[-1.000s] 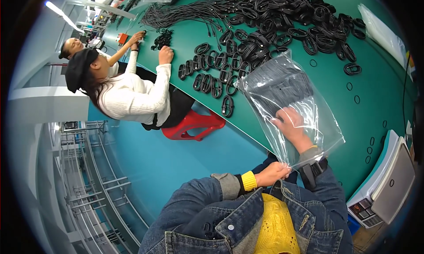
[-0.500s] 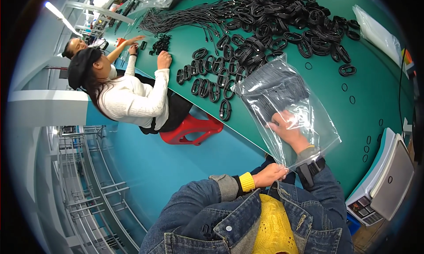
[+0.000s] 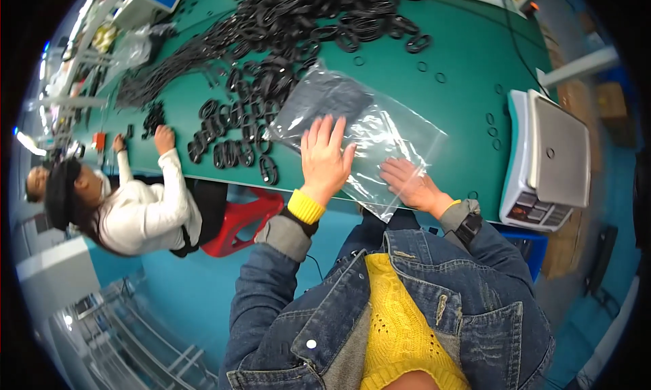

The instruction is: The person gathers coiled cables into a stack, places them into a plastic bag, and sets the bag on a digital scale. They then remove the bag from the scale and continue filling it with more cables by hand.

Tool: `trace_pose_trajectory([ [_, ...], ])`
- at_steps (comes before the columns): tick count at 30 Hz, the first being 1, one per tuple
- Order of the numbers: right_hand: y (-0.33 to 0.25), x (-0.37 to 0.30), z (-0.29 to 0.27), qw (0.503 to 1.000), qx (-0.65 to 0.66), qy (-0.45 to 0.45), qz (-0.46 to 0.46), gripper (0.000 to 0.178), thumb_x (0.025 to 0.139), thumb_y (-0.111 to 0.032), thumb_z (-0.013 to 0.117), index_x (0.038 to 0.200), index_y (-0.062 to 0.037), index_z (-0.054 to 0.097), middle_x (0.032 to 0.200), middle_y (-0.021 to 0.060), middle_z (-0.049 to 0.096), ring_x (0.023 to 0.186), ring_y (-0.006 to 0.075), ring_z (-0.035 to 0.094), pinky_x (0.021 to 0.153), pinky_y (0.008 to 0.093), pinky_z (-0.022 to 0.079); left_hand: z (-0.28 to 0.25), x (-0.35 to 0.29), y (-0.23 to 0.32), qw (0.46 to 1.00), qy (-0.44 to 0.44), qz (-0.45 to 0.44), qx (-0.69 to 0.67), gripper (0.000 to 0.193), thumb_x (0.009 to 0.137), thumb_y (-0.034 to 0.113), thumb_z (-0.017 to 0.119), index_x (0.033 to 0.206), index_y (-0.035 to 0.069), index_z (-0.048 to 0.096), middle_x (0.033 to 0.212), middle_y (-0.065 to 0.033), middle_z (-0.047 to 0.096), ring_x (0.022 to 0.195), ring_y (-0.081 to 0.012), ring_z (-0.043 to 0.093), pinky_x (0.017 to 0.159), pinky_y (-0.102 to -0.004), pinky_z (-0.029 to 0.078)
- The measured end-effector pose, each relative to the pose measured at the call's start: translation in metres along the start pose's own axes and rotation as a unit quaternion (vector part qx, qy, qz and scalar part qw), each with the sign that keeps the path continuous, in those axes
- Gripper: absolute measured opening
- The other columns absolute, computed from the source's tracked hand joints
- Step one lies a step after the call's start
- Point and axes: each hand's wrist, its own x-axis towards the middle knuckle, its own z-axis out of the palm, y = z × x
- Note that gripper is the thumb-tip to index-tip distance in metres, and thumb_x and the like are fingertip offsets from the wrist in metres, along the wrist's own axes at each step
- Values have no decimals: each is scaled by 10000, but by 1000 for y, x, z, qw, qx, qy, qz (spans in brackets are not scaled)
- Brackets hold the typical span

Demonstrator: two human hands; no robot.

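Note:
A clear plastic bag [image 3: 397, 126] lies on the green table [image 3: 461, 112], with a flattened dark grey mass [image 3: 332, 95] in its far end; what that mass consists of I cannot make out. My left hand [image 3: 325, 156] rests palm down on the bag just below the grey contents, fingers stretched out. Near the bag's closer right edge is my right hand [image 3: 412, 185], its fingers extended and partly seen through shiny plastic. Whether those fingers are inside the bag or under it I cannot tell. Left of the bag sit several coiled black cables [image 3: 230, 153] in rows.
A heap of black coiled cables [image 3: 325, 10] covers the far table, with loose straight cables [image 3: 149, 78] at left. Several black rings [image 3: 441, 77] are scattered on the right. A scale [image 3: 542, 159] stands at the right edge. A co-worker [image 3: 135, 200] sits left on a red stool [image 3: 244, 220].
My right hand has drawn back from the grey contents toward the bag's near end. My left hand has left the bag's near edge and now lies flat on top. The view has turned right.

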Motion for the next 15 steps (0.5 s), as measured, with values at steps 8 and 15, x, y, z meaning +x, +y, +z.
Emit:
trace_pose_trajectory([
  [8,-15,-17,-82,960,115,-177,184,229,754,-134,564,968,-82,627,976,141,618,897,317,585,784,421,466,58,41,-24,973,-131,75,173,562,850,285,531,1367,165,346,1439,-115,280,1305,-326,279,1010,-596,206],
  [15,127,70,-130,918,63,228,319,193,832,-180,508,867,-40,637,817,140,641,798,331,616,692,412,482,54,43,-18,964,-156,67,205,565,841,273,533,1363,171,345,1422,-113,302,1299,-323,281,1000,-601,207],
])
